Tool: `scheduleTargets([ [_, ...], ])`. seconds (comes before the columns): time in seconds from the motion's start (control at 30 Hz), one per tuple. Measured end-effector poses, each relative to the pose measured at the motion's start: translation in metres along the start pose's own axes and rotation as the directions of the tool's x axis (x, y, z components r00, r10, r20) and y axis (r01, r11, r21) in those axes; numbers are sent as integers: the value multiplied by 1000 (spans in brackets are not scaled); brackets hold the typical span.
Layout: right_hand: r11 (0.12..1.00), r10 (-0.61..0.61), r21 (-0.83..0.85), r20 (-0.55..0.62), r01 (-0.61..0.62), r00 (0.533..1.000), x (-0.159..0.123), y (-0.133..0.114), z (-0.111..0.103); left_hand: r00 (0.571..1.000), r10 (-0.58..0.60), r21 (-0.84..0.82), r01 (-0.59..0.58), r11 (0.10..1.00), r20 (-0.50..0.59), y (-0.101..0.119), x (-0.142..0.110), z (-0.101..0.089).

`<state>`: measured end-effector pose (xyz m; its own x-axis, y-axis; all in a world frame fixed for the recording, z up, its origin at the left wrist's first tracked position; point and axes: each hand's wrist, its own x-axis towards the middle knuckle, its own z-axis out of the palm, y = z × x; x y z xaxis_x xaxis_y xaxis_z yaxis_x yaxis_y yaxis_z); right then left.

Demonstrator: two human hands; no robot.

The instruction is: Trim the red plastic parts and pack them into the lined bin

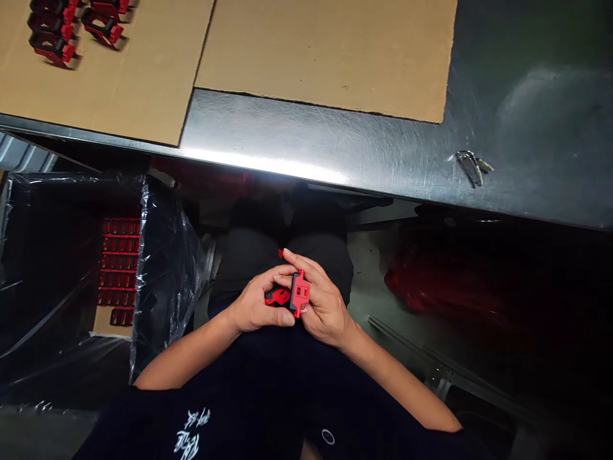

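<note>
Your left hand (253,300) and right hand (328,308) together, both clamped on red-and-black part (299,300). Part lies between them, short of tabletop (306,147) edge; red face's long axis runs toward tabletop; neither hand nearer.

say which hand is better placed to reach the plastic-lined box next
Probably the left hand: it is nearer the plastic-lined box, on that side; the right hand is farther away.

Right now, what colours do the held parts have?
The parts are red and black, seen in the head view.
</note>
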<state>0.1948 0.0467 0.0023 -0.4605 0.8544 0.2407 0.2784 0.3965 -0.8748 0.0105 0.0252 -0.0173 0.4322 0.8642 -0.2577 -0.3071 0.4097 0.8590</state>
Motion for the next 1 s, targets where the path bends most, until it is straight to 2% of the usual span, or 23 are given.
scheduleTargets([
  [0.13,999,-42,-14,47,43,998,-1,3,1,998,49,100,-45,994,-35,-1,0,1],
  [0.23,998,-25,-58,92,31,995,-1,4,2,997,64,169,-54,984,-53,-3,-2,2],
  [0.4,996,-30,-73,171,43,985,-1,2,6,976,25,390,62,919,-216,-6,-11,-1],
  [0.53,993,25,-116,210,-1,977,-4,4,8,977,44,523,74,849,-210,-4,-9,-3],
  [0.6,988,62,-152,239,-26,969,-7,5,9,979,47,538,70,840,-200,-2,-6,-2],
  [0.8,975,170,-194,318,-112,933,-7,4,8,975,-43,464,142,874,-217,-4,-1,-7],
  [1.0,979,167,-172,371,-109,914,-1,7,-5,980,-102,380,160,911,-169,-14,1,-15],
])
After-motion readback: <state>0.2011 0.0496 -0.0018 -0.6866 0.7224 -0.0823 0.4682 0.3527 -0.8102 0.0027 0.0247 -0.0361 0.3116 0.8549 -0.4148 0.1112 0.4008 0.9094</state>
